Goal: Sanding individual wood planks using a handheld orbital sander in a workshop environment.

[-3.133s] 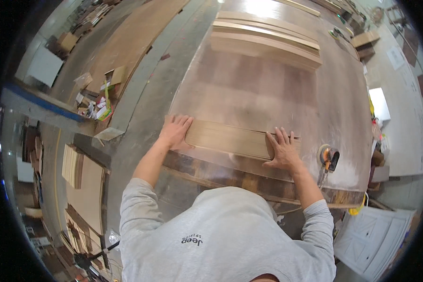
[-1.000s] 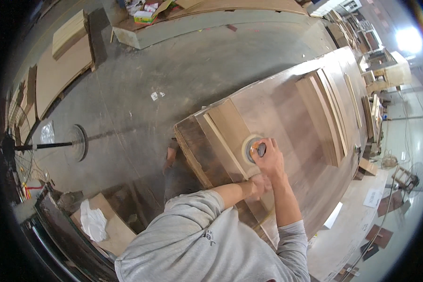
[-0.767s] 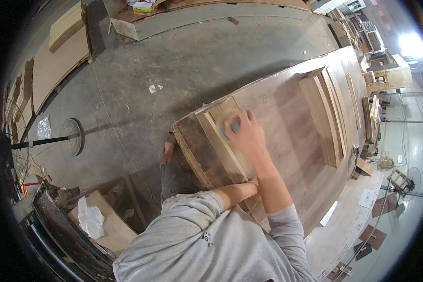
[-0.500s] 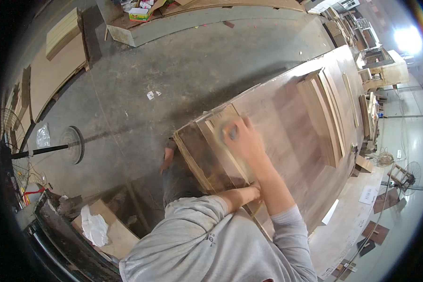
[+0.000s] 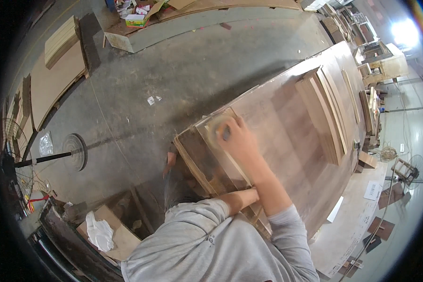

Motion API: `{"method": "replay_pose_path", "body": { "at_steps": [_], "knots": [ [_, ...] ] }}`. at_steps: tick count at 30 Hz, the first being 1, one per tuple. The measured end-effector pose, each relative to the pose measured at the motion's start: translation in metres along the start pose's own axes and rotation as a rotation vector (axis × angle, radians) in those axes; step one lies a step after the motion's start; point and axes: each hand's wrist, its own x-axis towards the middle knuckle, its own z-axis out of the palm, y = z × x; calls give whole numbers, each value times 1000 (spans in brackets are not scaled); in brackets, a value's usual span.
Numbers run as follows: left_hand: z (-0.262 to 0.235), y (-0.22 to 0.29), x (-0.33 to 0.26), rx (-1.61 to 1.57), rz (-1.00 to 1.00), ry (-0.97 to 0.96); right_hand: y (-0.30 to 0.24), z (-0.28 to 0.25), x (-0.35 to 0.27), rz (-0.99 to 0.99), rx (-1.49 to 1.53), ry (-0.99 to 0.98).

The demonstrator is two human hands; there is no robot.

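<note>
Now sander (image 5: 226, 134) beneath right fingers (image 5: 240, 121), farther out along board (image 5: 227, 158) than before

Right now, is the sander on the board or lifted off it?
On it, apparently: the right hand grips the sander, and no gap shows above the board, though it's blurred. Whether its motor runs, I cannot tell.

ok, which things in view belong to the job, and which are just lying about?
Job:
sander, in the right hand
board under it
table
stack of boards, probably

Lying about:
crumpled white sheet
white scraps on the floor
bright box
</note>
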Motion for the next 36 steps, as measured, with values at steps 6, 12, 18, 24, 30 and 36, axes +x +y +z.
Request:
{"method": "replay_pose_path", "body": {
  "at_steps": [6,12,18,24,30,36],
  "knots": [
    [4,-1,-2,-5,4,45,47,-35,-66,45,-145,-11],
    [13,0,-3,-20,49,77,-20,-8,23,55,-41,6],
    [17,3,-2,-45,75,107,19,-35,-54,209,-24,27],
    [24,3,1,-80,83,133,65,-39,-90,272,-66,65],
    [34,-1,0,-82,108,204,-12,-22,36,150,22,68],
    [75,12,1,-127,49,361,26,-34,-36,350,-47,-7]
  ]
}}
